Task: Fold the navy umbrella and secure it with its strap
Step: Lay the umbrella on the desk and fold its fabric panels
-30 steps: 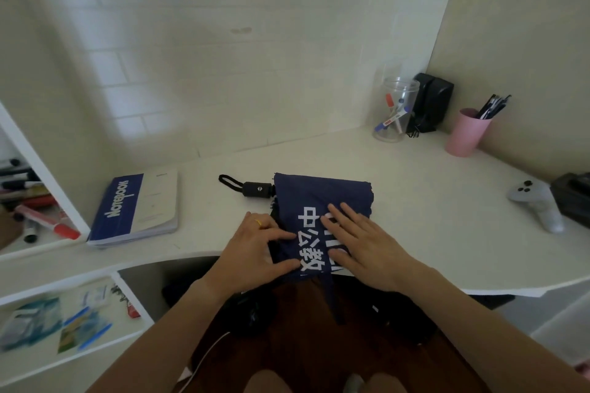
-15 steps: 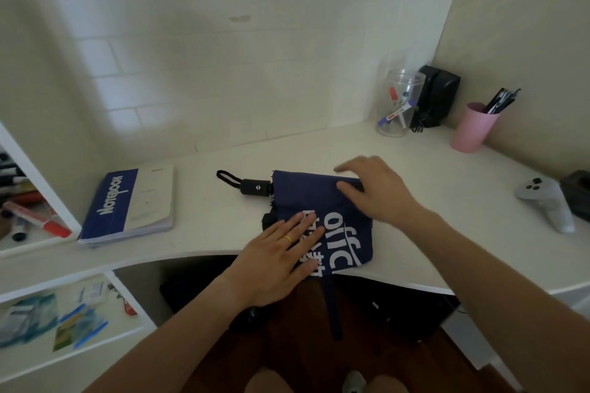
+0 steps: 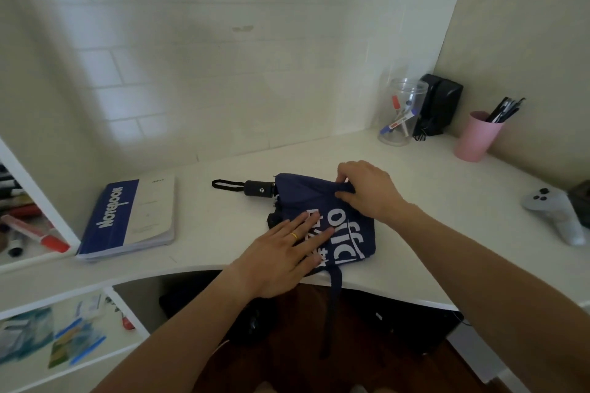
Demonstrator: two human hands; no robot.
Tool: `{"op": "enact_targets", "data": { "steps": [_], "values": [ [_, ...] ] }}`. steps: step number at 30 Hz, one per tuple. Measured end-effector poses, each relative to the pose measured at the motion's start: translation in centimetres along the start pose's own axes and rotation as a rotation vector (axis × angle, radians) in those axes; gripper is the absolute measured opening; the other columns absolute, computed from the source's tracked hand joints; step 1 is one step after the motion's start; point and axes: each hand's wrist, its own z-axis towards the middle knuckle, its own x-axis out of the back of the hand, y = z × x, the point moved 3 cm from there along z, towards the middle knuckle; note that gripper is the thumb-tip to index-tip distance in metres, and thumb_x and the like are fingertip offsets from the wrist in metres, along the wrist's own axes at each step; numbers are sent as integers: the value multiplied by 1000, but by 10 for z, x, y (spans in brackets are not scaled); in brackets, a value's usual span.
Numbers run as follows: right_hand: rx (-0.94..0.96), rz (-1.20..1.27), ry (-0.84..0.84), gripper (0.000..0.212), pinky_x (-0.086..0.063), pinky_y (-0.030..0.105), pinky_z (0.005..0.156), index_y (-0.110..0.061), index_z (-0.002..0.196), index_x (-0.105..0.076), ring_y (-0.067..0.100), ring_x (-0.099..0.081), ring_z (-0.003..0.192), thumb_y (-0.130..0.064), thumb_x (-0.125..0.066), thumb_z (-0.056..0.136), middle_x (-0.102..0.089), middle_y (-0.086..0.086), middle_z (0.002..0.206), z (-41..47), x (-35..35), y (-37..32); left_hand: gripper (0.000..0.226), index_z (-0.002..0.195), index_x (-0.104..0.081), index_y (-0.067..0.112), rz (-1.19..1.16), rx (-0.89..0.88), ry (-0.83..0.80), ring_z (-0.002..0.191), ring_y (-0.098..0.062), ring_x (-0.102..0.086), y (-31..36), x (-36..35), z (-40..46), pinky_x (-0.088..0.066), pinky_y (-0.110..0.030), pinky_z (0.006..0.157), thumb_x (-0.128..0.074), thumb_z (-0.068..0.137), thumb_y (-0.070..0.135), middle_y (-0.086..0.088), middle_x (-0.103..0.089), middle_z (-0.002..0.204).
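The navy umbrella (image 3: pixel 314 201) lies collapsed on the white desk (image 3: pixel 431 217), its canopy spread flat with white lettering facing up. Its black handle (image 3: pixel 258 189) with a wrist loop points left. The navy strap (image 3: pixel 333 306) hangs over the desk's front edge. My left hand (image 3: pixel 284 255) lies flat with straight fingers on the near part of the canopy, pressing it down. My right hand (image 3: pixel 367 191) pinches a fold of fabric at the canopy's far right edge.
A blue and white notebook (image 3: pixel 131 217) lies on the desk to the left. At the back right stand a clear jar of pens (image 3: pixel 400 115), black speakers (image 3: pixel 442 102) and a pink pen cup (image 3: pixel 477 135). A grey game controller (image 3: pixel 555 210) rests at the right edge.
My right hand left the lettering near the front, reached to the canopy's far right edge and closed on a fold there. My left hand flattened and stayed on the near fabric.
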Motion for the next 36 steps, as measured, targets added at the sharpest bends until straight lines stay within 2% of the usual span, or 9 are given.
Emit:
{"op": "enact_targets", "data": {
  "steps": [6, 11, 17, 20, 22, 26, 30, 33, 36],
  "values": [
    [-239, 507, -226, 40, -50, 37, 85, -15, 74, -69, 21, -65, 94, -55, -75, 80, -73, 3, 96, 6, 12, 7, 51, 157, 5, 52, -21, -8, 29, 154, -5, 20, 1, -2, -4, 16, -27, 121, -9, 108, 56, 11, 13, 170],
    [-341, 433, -489, 45, -50, 35, 97, -12, 121, -66, 24, -61, 112, -39, -75, 87, -65, 2, 117, 18, 16, 6, 51, 156, 6, 53, -22, -4, 39, 154, -6, 20, 2, -2, -5, 15, -28, 121, -9, 107, 56, 11, 13, 170],
    [-265, 435, -126, 13, -55, 29, 83, -20, 90, -83, 17, -72, 89, -15, -83, 78, -79, 0, 89, 33, 20, 12, 51, 157, 4, 53, -27, -13, 54, 154, -5, 21, 1, -4, -6, 12, -30, 124, -10, 108, 55, 13, 14, 170],
    [-222, 653, 252, 27, -60, 33, 86, -24, 69, -78, 15, -72, 82, 1, -80, 77, -77, -2, 82, 32, 34, 7, 51, 158, -1, 52, -33, -17, 73, 154, -4, 21, 1, -5, -7, 14, -28, 122, -12, 108, 55, 12, 14, 170],
    [-172, 785, 273, 34, -60, 37, 88, -26, 63, -74, 17, -73, 82, 4, -79, 77, -76, 0, 80, 32, 41, 1, 51, 157, -1, 53, -32, -13, 69, 154, -5, 20, -1, -5, -6, 14, -27, 121, -12, 108, 56, 12, 14, 170],
    [-97, 702, 44, 31, -58, 42, 91, -23, 90, -68, 20, -71, 93, 1, -81, 74, -73, 1, 92, 18, 50, -4, 51, 157, 1, 54, -26, -11, 74, 154, -5, 20, -1, -8, -4, 13, -28, 122, -12, 107, 56, 12, 14, 170],
    [-290, 627, -126, 96, -56, 42, 94, -25, 147, -43, 25, -61, 117, -11, -92, 66, -48, 3, 139, 2, 47, 3, 51, 157, 2, 54, -27, -11, 56, 154, -7, 21, -1, -6, -4, 9, -32, 126, -10, 107, 56, 11, 15, 170],
    [-479, 622, -137, 120, -52, 52, 100, -21, 155, -31, 33, -55, 127, -13, -97, 55, -41, 9, 152, -6, 41, 8, 53, 158, 1, 51, 4, -8, 55, 155, -11, 21, 2, -1, -6, 4, -35, 127, -10, 107, 57, 8, 15, 170],
    [-522, 585, -72, 106, -52, 45, 101, -15, 151, -40, 31, -59, 122, -6, -92, 59, -57, 13, 141, -19, 40, 9, 55, 160, -17, 39, 105, -37, 130, 158, -19, 8, 10, 6, -11, -7, -40, 127, -13, 108, 53, 0, 2, 173]
  ]
}}
